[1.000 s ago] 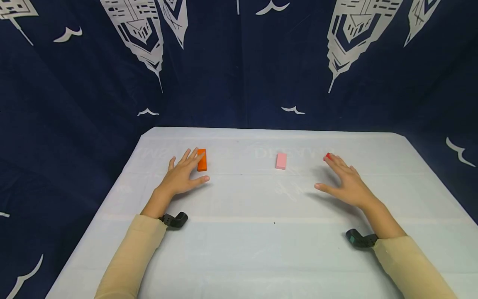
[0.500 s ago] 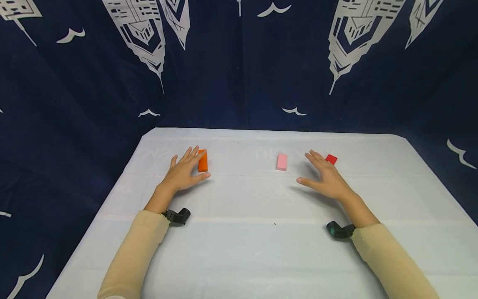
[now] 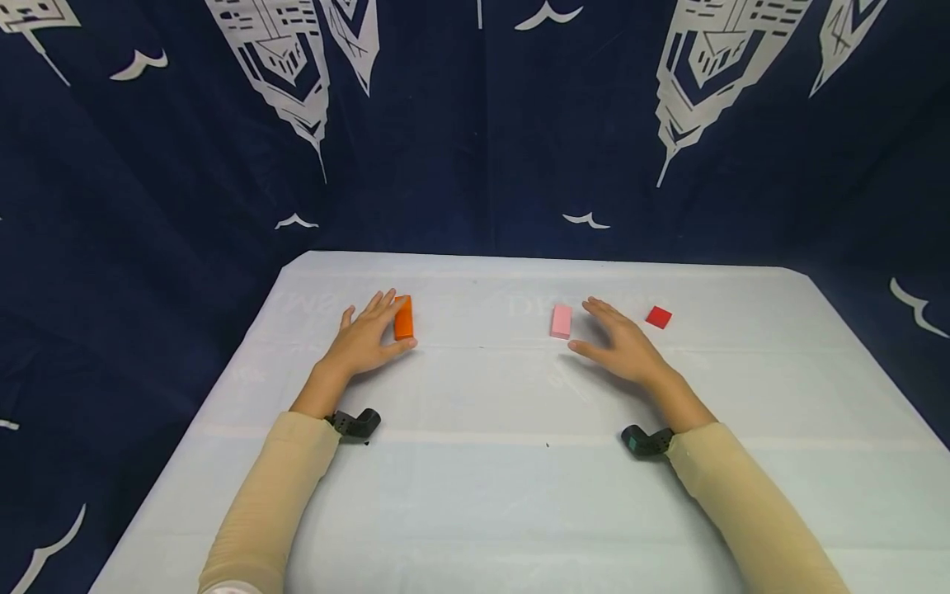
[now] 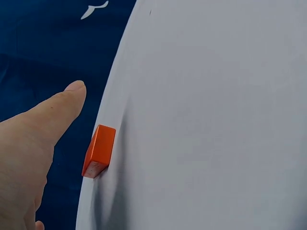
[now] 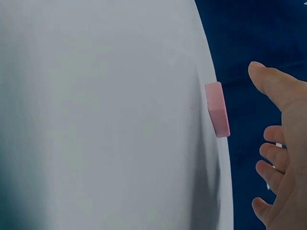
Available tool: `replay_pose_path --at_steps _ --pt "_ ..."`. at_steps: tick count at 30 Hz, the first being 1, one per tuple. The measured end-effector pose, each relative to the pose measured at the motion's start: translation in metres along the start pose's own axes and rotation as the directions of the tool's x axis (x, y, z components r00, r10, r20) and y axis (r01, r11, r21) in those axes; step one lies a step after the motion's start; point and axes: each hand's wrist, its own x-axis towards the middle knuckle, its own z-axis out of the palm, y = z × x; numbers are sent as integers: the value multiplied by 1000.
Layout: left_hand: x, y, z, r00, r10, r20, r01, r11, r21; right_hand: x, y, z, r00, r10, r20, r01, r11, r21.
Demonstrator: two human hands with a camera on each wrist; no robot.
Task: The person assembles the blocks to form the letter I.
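Observation:
On the white table, an orange block (image 3: 403,318) lies at the left, a pink block (image 3: 561,321) near the middle and a small red block (image 3: 658,317) at the right. My left hand (image 3: 366,338) lies flat with straight fingers right beside the orange block, thumb stretched out below it. In the left wrist view the thumb (image 4: 53,119) stays apart from the orange block (image 4: 99,151). My right hand (image 3: 622,346) is spread just right of the pink block, holding nothing. The right wrist view shows the pink block (image 5: 217,109) a short gap from the fingers (image 5: 273,149).
The white cloth-covered table (image 3: 475,478) is ringed by a dark blue curtain (image 3: 475,148) with white building and bird prints. Black wrist cameras (image 3: 356,422) sit at both cuffs. The table's far edge runs just beyond the blocks.
My right hand has slid left from the red block, uncovering it, and now sits beside the pink block. The left hand has barely moved by the orange block.

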Motion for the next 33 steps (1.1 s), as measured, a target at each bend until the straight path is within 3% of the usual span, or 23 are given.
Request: replay_pose_path --at_steps 17,33 --pt "9 -7 0 1000 -8 -12 7 998 -67 18 -6 13 1000 -9 -11 10 999 36" --pt "19 -10 -4 996 -48 75 56 992 -109 23 -4 30 999 21 -32 -19 999 41"
